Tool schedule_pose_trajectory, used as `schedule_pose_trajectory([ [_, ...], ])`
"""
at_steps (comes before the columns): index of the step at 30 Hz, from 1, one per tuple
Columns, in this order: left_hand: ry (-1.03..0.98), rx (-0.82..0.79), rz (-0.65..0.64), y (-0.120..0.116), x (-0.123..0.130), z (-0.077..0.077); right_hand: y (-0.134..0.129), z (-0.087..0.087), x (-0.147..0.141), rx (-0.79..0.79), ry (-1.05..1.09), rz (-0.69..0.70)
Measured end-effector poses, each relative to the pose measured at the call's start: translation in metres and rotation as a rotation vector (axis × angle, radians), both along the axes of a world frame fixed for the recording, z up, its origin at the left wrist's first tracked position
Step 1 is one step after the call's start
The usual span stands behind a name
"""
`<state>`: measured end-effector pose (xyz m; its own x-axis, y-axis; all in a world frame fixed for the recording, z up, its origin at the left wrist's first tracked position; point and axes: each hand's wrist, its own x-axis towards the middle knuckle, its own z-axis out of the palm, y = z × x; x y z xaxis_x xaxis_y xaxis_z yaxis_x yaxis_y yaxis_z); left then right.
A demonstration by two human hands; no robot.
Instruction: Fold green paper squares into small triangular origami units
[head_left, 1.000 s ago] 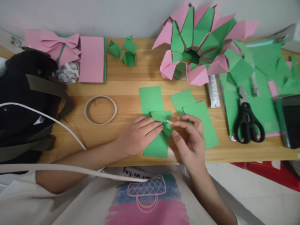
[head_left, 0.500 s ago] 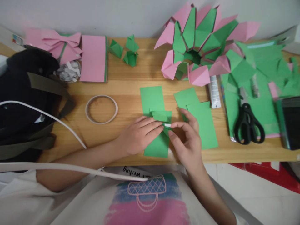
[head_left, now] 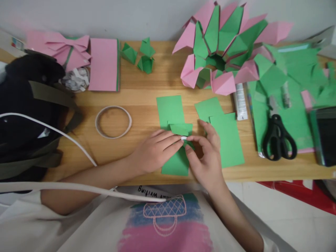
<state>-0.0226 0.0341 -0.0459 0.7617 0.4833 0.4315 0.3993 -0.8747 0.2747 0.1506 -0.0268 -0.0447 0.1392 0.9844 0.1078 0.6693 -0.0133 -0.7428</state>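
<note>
A small folded green paper [head_left: 181, 129] lies on top of a green sheet [head_left: 170, 106]. My left hand [head_left: 157, 150] rests over its left side, fingers together and pointing right, their tips at a small white strip [head_left: 184, 138]. From the right, the index fingertip of my right hand [head_left: 206, 154] touches the strip's other end, with the thumb just below at the green paper. The strip looks slightly bowed between the fingertips. More green sheets [head_left: 228, 140] lie right of my right hand.
A tape roll [head_left: 98, 127] lies left of my hands. A pink and green paper flower [head_left: 223, 84] stands behind. Scissors [head_left: 275, 134] and a glue tube [head_left: 240, 103] are right; a black bag [head_left: 28, 105], pink sheets [head_left: 103, 64] and small green folded pieces [head_left: 145, 64] are left.
My right hand has moved slightly left, its thumb and index finger closer to my left fingertips. The white strip has shifted a little left and now looks bowed.
</note>
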Motion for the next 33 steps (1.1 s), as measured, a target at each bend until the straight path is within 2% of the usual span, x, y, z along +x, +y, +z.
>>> schedule_pose_trajectory([
  [33, 0.048, 0.106, 0.039, -0.006, -0.003, -0.005, -0.001, 0.01, -0.008, -0.047, -0.156, 0.015],
])
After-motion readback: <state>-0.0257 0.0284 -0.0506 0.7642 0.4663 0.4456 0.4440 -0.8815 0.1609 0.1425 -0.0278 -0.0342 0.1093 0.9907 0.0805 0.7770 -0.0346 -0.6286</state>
